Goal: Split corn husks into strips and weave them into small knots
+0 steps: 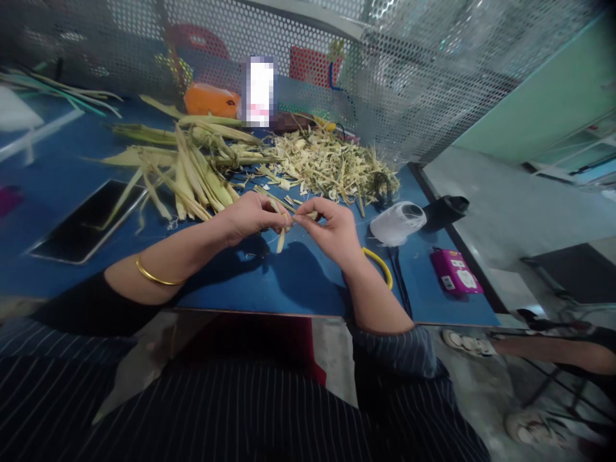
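Over the blue table (308, 282), my left hand (255, 217) pinches a narrow pale corn husk strip (281, 240) between thumb and fingers. One end of it points down below the fingertips. My right hand (332, 228) is right beside it, thumb and forefinger pressed together close to the strip; what lies in that pinch is too small to make out. Just behind my left hand lies a heap of long dried corn husks (197, 173). Beyond both hands spreads a pile of shredded husk scraps (327, 160).
To the right stand a white thread spool (394, 223) and a black spool (445, 213), with a yellow handle (381, 264) and a purple packet (456, 271) nearer. A dark tablet-like device (86, 221) lies left. An orange packet (209, 101) sits before a perforated metal screen (409, 83).
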Demonstrator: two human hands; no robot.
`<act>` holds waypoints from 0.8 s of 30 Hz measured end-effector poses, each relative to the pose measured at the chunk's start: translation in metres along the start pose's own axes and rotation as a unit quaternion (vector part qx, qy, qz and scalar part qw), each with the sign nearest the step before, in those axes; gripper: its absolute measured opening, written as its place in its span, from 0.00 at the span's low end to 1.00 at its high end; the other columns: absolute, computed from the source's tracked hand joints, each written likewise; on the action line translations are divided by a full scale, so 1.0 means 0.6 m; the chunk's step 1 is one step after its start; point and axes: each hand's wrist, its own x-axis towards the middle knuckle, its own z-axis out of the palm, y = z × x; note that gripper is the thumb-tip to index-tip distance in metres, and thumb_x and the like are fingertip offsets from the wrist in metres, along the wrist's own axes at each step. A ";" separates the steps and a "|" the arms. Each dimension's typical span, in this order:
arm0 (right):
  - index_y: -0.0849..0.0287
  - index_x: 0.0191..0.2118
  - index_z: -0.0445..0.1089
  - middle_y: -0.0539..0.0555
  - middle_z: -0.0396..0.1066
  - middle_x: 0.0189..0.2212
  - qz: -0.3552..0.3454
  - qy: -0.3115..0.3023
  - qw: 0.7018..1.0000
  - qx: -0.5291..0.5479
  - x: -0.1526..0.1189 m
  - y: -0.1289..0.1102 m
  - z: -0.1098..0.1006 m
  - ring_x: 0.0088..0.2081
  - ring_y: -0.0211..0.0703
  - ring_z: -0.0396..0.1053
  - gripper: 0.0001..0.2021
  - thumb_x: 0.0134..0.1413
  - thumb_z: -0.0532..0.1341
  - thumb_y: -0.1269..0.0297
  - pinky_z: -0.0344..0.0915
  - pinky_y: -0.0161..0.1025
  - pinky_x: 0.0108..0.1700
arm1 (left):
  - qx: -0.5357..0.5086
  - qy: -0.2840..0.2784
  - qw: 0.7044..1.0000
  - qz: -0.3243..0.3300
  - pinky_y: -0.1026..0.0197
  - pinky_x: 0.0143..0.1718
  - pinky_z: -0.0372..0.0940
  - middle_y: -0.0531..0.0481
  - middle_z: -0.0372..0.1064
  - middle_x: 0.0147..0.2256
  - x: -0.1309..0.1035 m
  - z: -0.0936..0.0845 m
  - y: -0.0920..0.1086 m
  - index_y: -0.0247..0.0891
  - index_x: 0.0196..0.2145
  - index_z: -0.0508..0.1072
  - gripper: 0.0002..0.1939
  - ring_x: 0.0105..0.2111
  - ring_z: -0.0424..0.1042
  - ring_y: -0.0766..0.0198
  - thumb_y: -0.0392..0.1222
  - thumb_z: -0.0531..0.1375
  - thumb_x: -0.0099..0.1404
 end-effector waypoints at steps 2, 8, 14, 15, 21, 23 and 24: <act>0.55 0.40 0.73 0.52 0.72 0.35 -0.056 -0.010 0.998 -0.001 0.001 0.001 -0.005 0.36 0.40 0.68 0.07 0.59 0.58 0.66 0.62 0.38 0.39 | -0.024 0.002 1.000 -0.013 0.61 0.34 0.67 0.49 0.74 0.25 0.001 -0.002 0.001 0.36 0.21 0.77 0.02 0.28 0.70 0.64 0.36 0.64 0.44; 0.54 0.38 0.73 0.53 0.71 0.35 -0.164 -0.014 0.983 -0.084 0.005 0.008 -0.016 0.40 0.42 0.68 0.09 0.62 0.55 0.66 0.62 0.41 0.43 | -0.081 -0.053 0.994 -0.057 0.62 0.33 0.65 0.48 0.73 0.24 0.001 -0.010 0.002 0.38 0.18 0.76 0.02 0.28 0.69 0.64 0.37 0.64 0.45; 0.55 0.34 0.71 0.53 0.68 0.33 -0.201 -0.026 0.959 -0.196 0.008 0.008 -0.012 0.37 0.43 0.65 0.11 0.64 0.53 0.61 0.58 0.42 0.42 | -0.080 -0.095 0.991 -0.049 0.63 0.33 0.65 0.47 0.73 0.25 0.001 -0.014 0.003 0.37 0.18 0.76 0.03 0.29 0.70 0.63 0.36 0.64 0.46; 0.55 0.34 0.70 0.54 0.68 0.32 -0.205 -0.030 0.956 -0.210 0.008 0.007 -0.011 0.36 0.43 0.64 0.12 0.65 0.52 0.61 0.58 0.41 0.42 | -0.078 -0.091 0.992 -0.047 0.62 0.34 0.65 0.47 0.73 0.24 0.001 -0.014 0.004 0.36 0.18 0.76 0.02 0.29 0.70 0.63 0.36 0.64 0.46; 0.57 0.32 0.64 0.53 0.66 0.29 -0.151 -0.061 0.965 -0.205 0.008 0.009 -0.003 0.32 0.43 0.62 0.14 0.66 0.48 0.62 0.55 0.41 0.38 | -0.055 -0.067 0.996 -0.005 0.60 0.35 0.66 0.48 0.74 0.24 -0.007 -0.009 0.009 0.35 0.23 0.78 0.04 0.28 0.71 0.63 0.35 0.66 0.45; 0.57 0.30 0.63 0.52 0.66 0.28 -0.130 -0.068 0.969 -0.197 0.008 0.011 -0.003 0.31 0.42 0.62 0.14 0.66 0.48 0.62 0.54 0.40 0.38 | -0.050 -0.061 0.997 -0.005 0.60 0.34 0.66 0.48 0.73 0.24 -0.008 -0.005 0.009 0.34 0.23 0.78 0.04 0.27 0.70 0.64 0.35 0.67 0.45; 0.57 0.29 0.62 0.52 0.66 0.27 -0.124 -0.069 0.970 -0.195 0.007 0.012 -0.003 0.31 0.42 0.62 0.14 0.66 0.48 0.62 0.54 0.40 0.38 | -0.047 -0.059 0.997 -0.005 0.60 0.34 0.66 0.49 0.73 0.24 -0.008 -0.004 0.008 0.34 0.23 0.77 0.04 0.26 0.70 0.65 0.36 0.67 0.45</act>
